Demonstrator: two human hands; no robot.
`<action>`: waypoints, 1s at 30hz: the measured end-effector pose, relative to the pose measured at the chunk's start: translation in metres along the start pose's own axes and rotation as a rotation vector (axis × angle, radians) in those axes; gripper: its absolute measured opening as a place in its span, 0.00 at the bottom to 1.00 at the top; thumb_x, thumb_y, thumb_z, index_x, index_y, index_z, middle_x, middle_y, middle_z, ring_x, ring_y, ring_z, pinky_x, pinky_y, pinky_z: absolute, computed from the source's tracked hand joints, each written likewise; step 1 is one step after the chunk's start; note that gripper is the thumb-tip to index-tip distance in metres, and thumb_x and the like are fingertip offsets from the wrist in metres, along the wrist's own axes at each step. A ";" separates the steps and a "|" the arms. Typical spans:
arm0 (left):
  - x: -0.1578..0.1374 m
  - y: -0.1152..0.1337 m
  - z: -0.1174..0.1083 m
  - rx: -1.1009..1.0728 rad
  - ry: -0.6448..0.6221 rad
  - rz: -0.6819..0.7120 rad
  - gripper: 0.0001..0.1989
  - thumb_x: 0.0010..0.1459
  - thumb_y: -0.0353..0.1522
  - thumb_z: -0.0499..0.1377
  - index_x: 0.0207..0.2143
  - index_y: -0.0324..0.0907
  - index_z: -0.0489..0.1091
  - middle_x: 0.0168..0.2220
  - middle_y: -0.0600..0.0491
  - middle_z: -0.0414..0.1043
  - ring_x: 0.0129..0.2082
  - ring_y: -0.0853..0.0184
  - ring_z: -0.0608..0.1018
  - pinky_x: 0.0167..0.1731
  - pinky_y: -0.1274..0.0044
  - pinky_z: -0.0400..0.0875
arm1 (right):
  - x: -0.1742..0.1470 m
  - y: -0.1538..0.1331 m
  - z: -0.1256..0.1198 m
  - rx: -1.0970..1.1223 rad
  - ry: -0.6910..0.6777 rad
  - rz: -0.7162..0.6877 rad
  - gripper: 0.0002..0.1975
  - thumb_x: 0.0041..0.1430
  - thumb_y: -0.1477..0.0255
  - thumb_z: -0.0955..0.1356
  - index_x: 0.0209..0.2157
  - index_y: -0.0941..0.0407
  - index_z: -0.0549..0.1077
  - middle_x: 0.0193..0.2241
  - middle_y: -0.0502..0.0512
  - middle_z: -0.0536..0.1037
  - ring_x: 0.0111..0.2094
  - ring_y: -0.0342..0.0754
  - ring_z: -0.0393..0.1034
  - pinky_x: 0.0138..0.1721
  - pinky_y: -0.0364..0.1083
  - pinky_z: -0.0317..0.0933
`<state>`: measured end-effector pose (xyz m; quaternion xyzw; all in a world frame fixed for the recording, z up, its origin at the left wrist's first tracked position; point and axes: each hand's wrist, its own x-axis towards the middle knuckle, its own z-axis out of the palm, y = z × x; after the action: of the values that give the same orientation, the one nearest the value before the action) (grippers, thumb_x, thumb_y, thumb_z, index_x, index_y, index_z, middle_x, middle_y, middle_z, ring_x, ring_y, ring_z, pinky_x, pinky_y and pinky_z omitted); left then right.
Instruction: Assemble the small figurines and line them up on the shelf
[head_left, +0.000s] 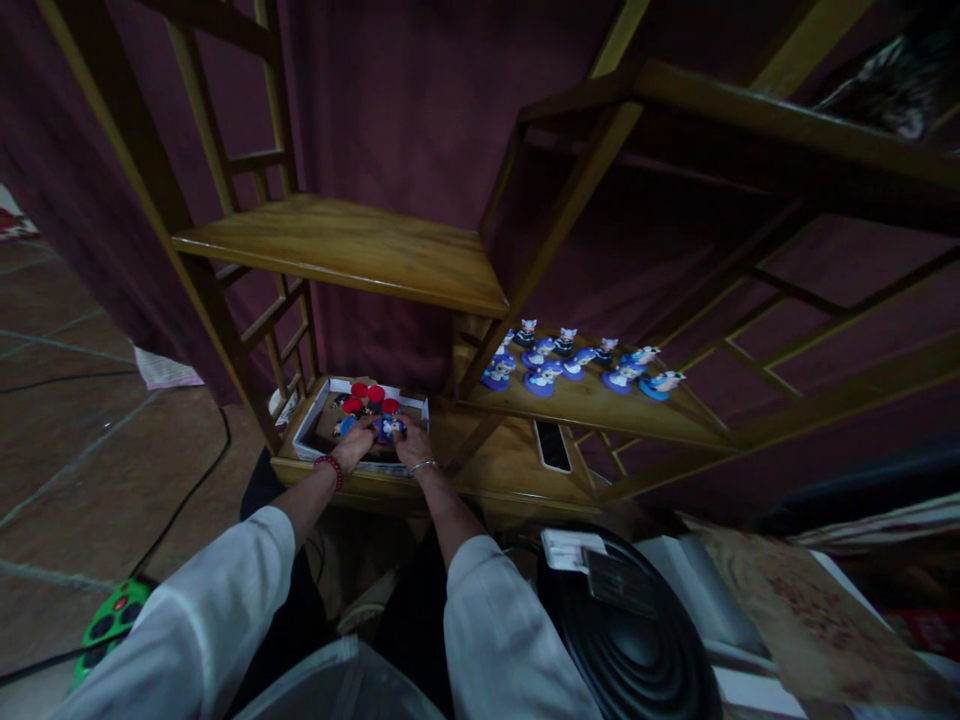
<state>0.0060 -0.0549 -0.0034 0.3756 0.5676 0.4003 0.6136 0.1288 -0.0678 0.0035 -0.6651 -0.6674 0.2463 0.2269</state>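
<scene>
My left hand [355, 446] and my right hand [412, 442] are inside a shallow white-walled cardboard box [304, 437] on the bottom shelf. Between them is a small blue-and-purple figurine [391, 428], with the fingers of both hands curled in against its sides. Parts of it are hidden by the fingers. Several figurines with round red bases [375, 394] lie tipped over in the back of the box. Another blue figurine [345, 427] lies beside my left hand.
Rows of small purple, blue and black figurines [544, 375] stand on the raised shelf [675, 425] at right. A phone [553, 446] lies on the lower shelf. A slanted wooden post [555, 210] divides the rack. A black ridged round object [630, 640] stands at lower right.
</scene>
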 end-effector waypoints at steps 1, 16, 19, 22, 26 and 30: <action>0.000 -0.001 0.000 -0.001 -0.005 -0.002 0.17 0.51 0.23 0.51 0.44 0.36 0.67 0.33 0.49 0.73 0.26 0.71 0.74 0.25 0.82 0.70 | 0.000 0.000 -0.001 -0.002 -0.004 0.002 0.18 0.53 0.76 0.63 0.47 0.51 0.66 0.40 0.51 0.74 0.40 0.44 0.68 0.42 0.40 0.59; -0.001 0.002 0.000 -0.050 0.008 -0.041 0.15 0.54 0.26 0.52 0.44 0.38 0.67 0.31 0.51 0.74 0.27 0.70 0.76 0.26 0.80 0.72 | -0.001 -0.005 -0.002 0.024 0.010 0.072 0.17 0.53 0.73 0.64 0.46 0.50 0.66 0.38 0.49 0.75 0.39 0.43 0.69 0.41 0.41 0.59; 0.000 0.003 0.000 -0.052 0.004 -0.071 0.16 0.55 0.25 0.51 0.47 0.37 0.64 0.30 0.50 0.74 0.25 0.70 0.76 0.23 0.80 0.72 | -0.002 -0.008 -0.004 0.011 0.004 0.073 0.17 0.54 0.74 0.63 0.47 0.50 0.65 0.39 0.50 0.75 0.39 0.44 0.68 0.42 0.41 0.59; -0.001 0.004 0.000 -0.042 -0.021 -0.078 0.15 0.55 0.25 0.49 0.46 0.37 0.65 0.29 0.50 0.74 0.24 0.70 0.76 0.23 0.80 0.72 | -0.004 -0.011 -0.007 0.014 -0.006 0.067 0.17 0.54 0.74 0.63 0.47 0.50 0.65 0.40 0.50 0.74 0.40 0.44 0.68 0.42 0.41 0.59; -0.003 0.005 0.001 -0.036 -0.041 -0.060 0.14 0.55 0.25 0.48 0.43 0.36 0.66 0.29 0.50 0.73 0.24 0.71 0.76 0.25 0.80 0.71 | -0.005 -0.012 -0.008 0.040 0.003 0.068 0.18 0.54 0.73 0.63 0.48 0.50 0.64 0.41 0.51 0.74 0.40 0.44 0.68 0.42 0.41 0.59; -0.003 0.006 0.001 0.003 -0.022 -0.087 0.13 0.56 0.27 0.47 0.43 0.36 0.65 0.29 0.49 0.73 0.23 0.69 0.75 0.24 0.79 0.71 | -0.004 -0.009 -0.005 0.032 0.007 0.076 0.18 0.53 0.73 0.64 0.48 0.50 0.65 0.38 0.50 0.75 0.38 0.44 0.69 0.40 0.41 0.59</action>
<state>0.0067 -0.0548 0.0034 0.3558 0.5774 0.3683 0.6360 0.1251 -0.0715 0.0137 -0.6872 -0.6368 0.2633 0.2302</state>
